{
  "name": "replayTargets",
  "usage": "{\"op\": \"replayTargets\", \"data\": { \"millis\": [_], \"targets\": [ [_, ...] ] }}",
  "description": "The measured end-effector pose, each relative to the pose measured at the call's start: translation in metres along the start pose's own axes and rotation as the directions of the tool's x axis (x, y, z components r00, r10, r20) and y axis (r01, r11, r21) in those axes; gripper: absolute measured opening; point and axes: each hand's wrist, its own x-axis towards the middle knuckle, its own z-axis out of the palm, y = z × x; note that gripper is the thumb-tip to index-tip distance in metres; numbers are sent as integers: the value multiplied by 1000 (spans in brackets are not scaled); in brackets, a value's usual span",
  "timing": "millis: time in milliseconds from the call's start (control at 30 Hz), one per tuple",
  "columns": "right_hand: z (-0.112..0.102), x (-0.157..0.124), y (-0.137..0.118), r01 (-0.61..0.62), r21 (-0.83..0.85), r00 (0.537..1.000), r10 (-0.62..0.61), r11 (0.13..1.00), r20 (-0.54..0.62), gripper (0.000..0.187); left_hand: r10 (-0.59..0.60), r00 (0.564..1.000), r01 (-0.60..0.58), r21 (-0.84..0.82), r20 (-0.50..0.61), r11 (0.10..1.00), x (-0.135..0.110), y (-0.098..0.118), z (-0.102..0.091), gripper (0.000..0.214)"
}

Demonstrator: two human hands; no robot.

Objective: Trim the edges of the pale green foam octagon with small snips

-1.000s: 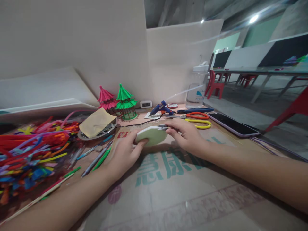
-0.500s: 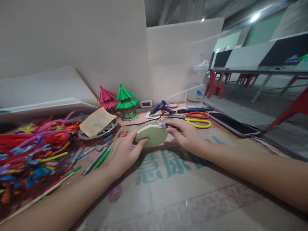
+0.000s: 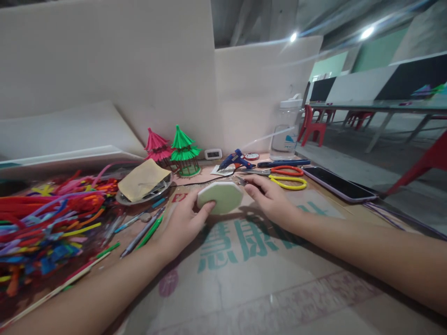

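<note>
My left hand [image 3: 190, 218] grips a pale green, many-sided disc [image 3: 221, 197] with a white edge, thumb on its face and fingers behind. It is tilted up above the cardboard sheet [image 3: 223, 288]. My right hand [image 3: 267, 197] is closed, thumb against fingers, just right of the disc. From its fingertips pokes a small silvery metal tool [image 3: 240, 180], too small and dim to tell its kind. A narrow gap parts the tool from the disc's upper right edge.
Behind my hands lie a blue glue gun [image 3: 236, 160], scissors [image 3: 287, 179], a phone [image 3: 338, 184] and a water bottle [image 3: 284, 132]. Colourful pipe cleaners [image 3: 52, 223], pens [image 3: 143, 235] and a metal dish [image 3: 134, 202] fill the left. Green [image 3: 185, 151] and pink [image 3: 157, 149] pavilion models stand at the back.
The metal tool in my right hand has moved from the disc's upper right edge slightly right, off it. My left hand keeps hold of the disc. The view has shifted a little.
</note>
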Motion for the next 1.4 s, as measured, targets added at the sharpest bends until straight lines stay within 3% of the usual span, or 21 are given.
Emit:
{"op": "replayTargets", "data": {
  "millis": [133,233,433,600,733,1100,1400],
  "targets": [
    [4,1,0,-111,91,992,106,990,63,20,-4,1000,4,-48,-4,999,2,-1,0,26],
    [9,-1,1,-123,128,988,109,984,110,11,6,1000,-6,-58,0,998,2,-1,1,27],
    [6,-4,-2,-57,72,992,48,996,119,10,12,1000,-10,-92,13,996,1,-6,0,21],
    [-2,-4,-8,90,21,994,-91,996,66,27,61,998,-61,-20,-5,998,2,-13,-3,18],
    [-4,-3,-4,160,-60,986,-156,985,63,27,61,998,-61,3,-8,998,2,-15,-4,21],
    [-1,-2,1,280,-138,960,-280,950,23,24,108,994,-108,17,-16,994,2,-13,-3,20],
    [-3,-3,0,276,-215,961,-272,937,49,26,101,995,-102,22,15,995,3,-9,0,24]
  ]
}}
